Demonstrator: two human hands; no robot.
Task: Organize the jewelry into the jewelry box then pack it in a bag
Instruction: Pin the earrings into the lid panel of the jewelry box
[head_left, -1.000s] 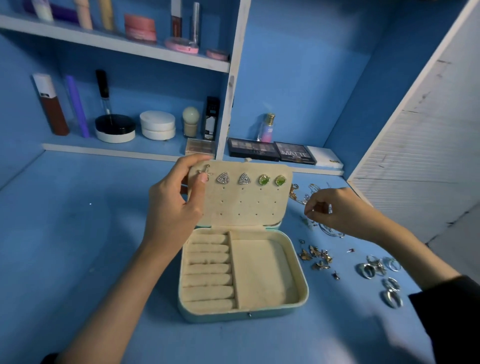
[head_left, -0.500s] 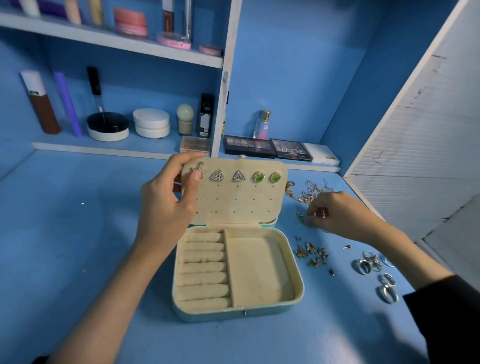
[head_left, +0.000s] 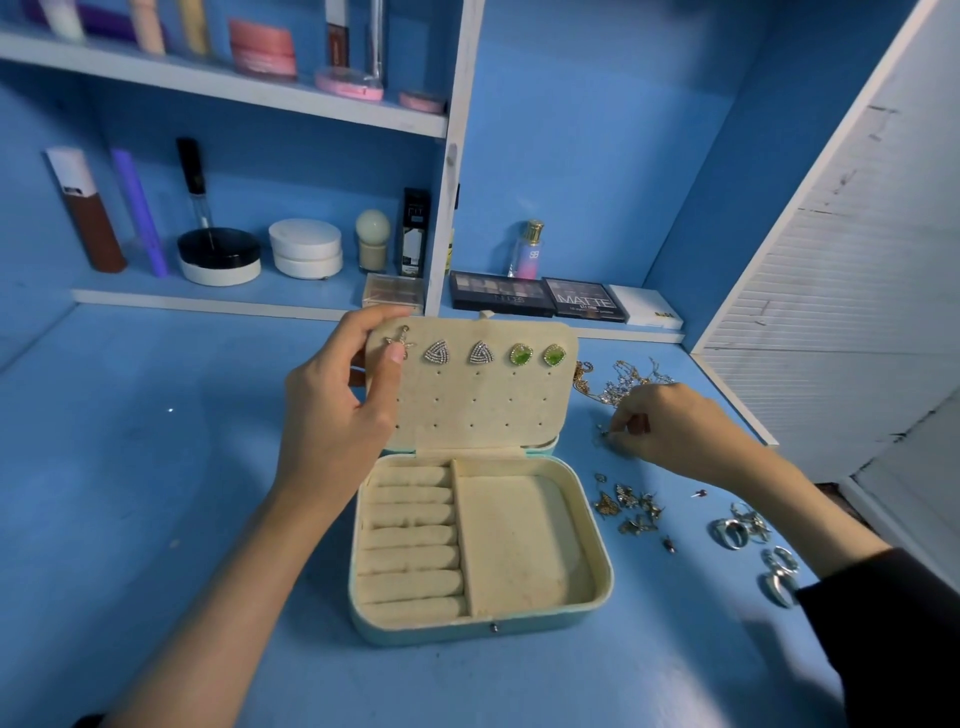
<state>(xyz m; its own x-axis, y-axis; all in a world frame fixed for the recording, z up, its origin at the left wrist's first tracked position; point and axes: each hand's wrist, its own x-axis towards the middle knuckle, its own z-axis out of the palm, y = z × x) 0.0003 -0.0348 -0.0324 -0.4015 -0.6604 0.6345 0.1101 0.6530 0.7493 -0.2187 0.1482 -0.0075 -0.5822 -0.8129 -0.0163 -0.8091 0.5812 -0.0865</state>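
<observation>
An open mint jewelry box (head_left: 483, 629) with beige lining lies on the blue desk, its lid (head_left: 483, 405) upright. The lid's top row holds a star earring (head_left: 399, 342), two triangle studs (head_left: 437, 353) and two green studs (head_left: 521, 355). My left hand (head_left: 337, 410) grips the lid's left edge, thumb pressing just under the star earring. My right hand (head_left: 660, 431) reaches down to the desk right of the box and pinches a small piece among loose jewelry. Gold earrings (head_left: 631, 512), silver rings (head_left: 732, 532) and tangled chains (head_left: 618, 382) lie beside it.
Shelves behind carry cosmetics: bottles, round jars (head_left: 305, 253), a perfume bottle (head_left: 527, 249) and eyeshadow palettes (head_left: 501, 293). A white slatted panel (head_left: 852, 291) borders the desk on the right. Blue desk surface (head_left: 156, 467) spreads left of the box and in front of it.
My right hand has dropped lower onto the desk and its fingertips have closed on a small piece. My left hand keeps its hold on the lid.
</observation>
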